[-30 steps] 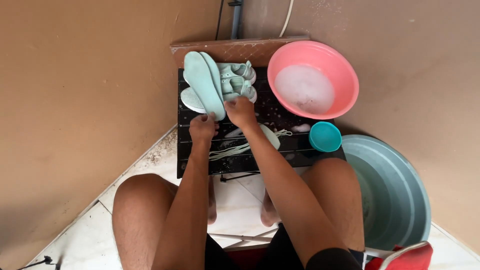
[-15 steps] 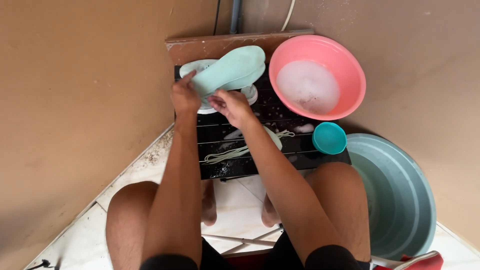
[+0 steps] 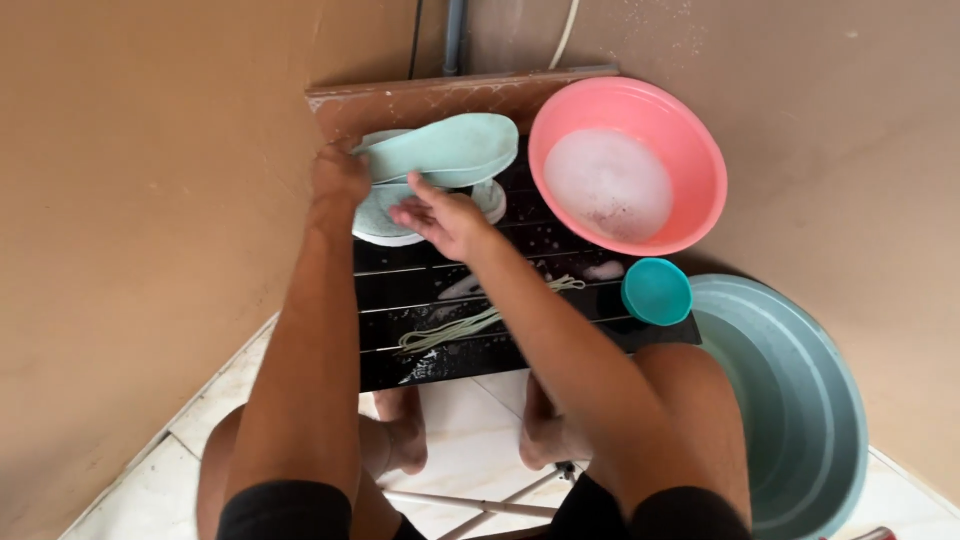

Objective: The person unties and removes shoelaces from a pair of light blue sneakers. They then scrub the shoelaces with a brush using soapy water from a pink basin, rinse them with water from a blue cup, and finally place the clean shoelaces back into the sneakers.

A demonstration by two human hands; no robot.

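Mint-green insole point(image 3: 445, 148): one, flat and foot-shaped, held up over the far left of the dark slatted table point(image 3: 520, 345), just in front of the brown board point(image 3: 440, 97) at the wall. Long axis running from 9 toward 3 o'clock, tilted slightly up at the 3 o'clock end. Heel end pinched in the left hand point(image 3: 338, 178), clenched on it; toe end free, reaching toward the pink basin point(image 3: 690, 165).

Right hand point(image 3: 445, 220): fingers loosely spread, grasping nothing, directly beneath the insole at its 6 o'clock side, apart from it or barely grazing; cannot tell which. Left hand the nearer, already in contact.

Under the insole: pale green shoe parts point(image 3: 385, 212), partly hidden; count uncertain, at least one white-edged piece, resting on the table.

Remaining items, counted:
- Pink basin, one, at 1 o'clock from the hands, holding soapy water.
- Small teal cup point(image 3: 656, 291), one, at 4 o'clock, on the table edge, between the two basins.
- Grey-green basin point(image 3: 810, 400), one, large, on the floor at 4 o'clock.
- Pale shoelaces point(image 3: 470, 322), one loose bundle, on the table at 6 o'clock.
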